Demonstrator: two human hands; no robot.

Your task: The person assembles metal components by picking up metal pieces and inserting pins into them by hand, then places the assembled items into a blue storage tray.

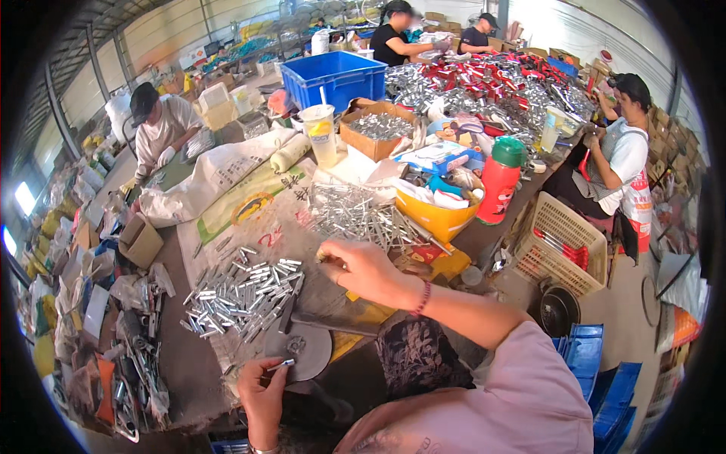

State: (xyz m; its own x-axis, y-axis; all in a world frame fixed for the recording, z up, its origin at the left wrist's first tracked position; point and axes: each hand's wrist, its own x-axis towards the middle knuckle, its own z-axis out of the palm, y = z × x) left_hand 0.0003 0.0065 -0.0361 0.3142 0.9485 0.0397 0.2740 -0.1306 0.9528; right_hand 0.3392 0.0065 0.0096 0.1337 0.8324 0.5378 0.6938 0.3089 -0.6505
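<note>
At the near table edge, my left hand (pixel 261 401) pinches a small shiny metal cylinder (pixel 283 365) between thumb and fingertips. Just beyond it lies a flat grey disc (pixel 311 349). My right hand (pixel 372 274) is raised over the table, its fingers curled together; whether something small is in them I cannot make out. A heap of short silver metal cylinders (pixel 246 295) spreads left of the right hand, on a plastic sheet. Past that hand lies a second heap of thinner metal pins (pixel 352 216).
A yellow tub of cloths (pixel 431 219), a red bottle with green cap (pixel 501 181), a carton of metal parts (pixel 378 129) and a blue crate (pixel 333 79) stand beyond. A beige basket (pixel 560 246) is at right. Co-workers sit at left (pixel 162 125), right (pixel 624 144) and far back.
</note>
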